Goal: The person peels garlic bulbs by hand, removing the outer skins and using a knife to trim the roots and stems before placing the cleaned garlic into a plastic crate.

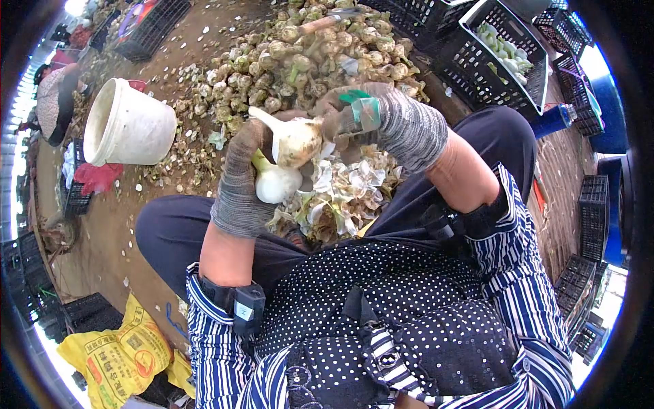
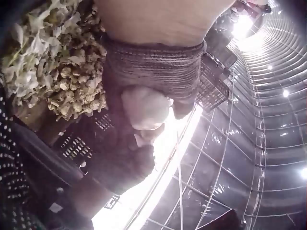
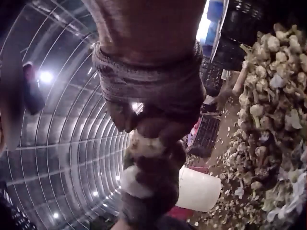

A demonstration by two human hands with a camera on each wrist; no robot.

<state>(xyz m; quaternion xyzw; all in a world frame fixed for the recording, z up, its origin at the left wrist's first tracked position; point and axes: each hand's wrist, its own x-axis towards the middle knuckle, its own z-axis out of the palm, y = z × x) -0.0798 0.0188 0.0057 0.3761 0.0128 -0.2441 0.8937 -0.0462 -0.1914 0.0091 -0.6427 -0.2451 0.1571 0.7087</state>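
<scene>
In the head view, my left hand [image 1: 240,178], in a grey knit glove, holds two garlic bulbs together. The lower garlic bulb [image 1: 278,185] is smooth and white with a short greenish stem. Above it, the upper garlic bulb [image 1: 294,144] has a longer pale stem pointing left and brownish dirt on its skin. My right hand [image 1: 351,126], also gloved and with green tape round a finger, pinches the upper bulb at its root side. Both bulbs show between the gloves in the right wrist view, where the lower bulb [image 3: 136,183] sits nearer the left cuff.
A heap of unpeeled garlic [image 1: 272,65] lies ahead, with a wooden-handled tool [image 1: 320,24] on it. Loose garlic skins [image 1: 347,187] pile between the knees. A white bucket [image 1: 139,126] lies tipped at left. At right, a black crate [image 1: 477,68] contains pale bulbs.
</scene>
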